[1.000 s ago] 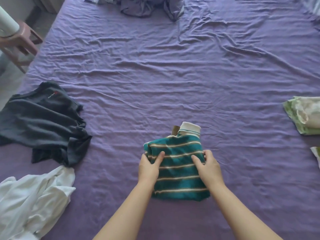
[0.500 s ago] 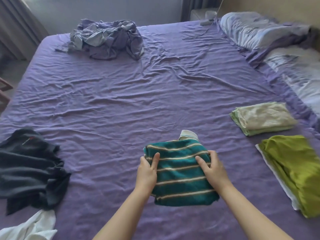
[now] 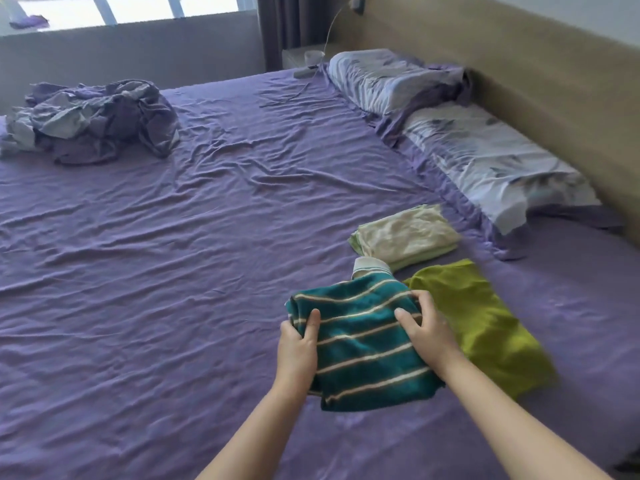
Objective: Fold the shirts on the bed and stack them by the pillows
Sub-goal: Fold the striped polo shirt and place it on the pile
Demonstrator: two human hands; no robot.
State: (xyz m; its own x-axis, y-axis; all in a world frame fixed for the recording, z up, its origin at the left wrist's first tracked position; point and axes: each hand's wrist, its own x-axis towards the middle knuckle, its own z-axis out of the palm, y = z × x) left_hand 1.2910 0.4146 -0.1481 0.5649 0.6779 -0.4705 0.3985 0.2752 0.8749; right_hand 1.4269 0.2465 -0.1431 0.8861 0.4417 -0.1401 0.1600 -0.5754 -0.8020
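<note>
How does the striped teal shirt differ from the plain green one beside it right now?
The striped teal shirt has cream stripes and a pale collar; the green shirt is plain. The teal one is gripped by the left hand and right hand; the green one lies untouched on the bed. Both are folded.

Both hands hold a folded teal striped shirt point(image 3: 360, 337) by its sides: the left hand point(image 3: 297, 351) grips the left edge, the right hand point(image 3: 427, 332) the right edge. Just beside it lies a folded green shirt point(image 3: 485, 323), and beyond that a folded cream shirt point(image 3: 405, 235) near the pillows point(image 3: 485, 157). A crumpled blanket point(image 3: 93, 121) sits at the far corner of the purple bed point(image 3: 173, 254).
</note>
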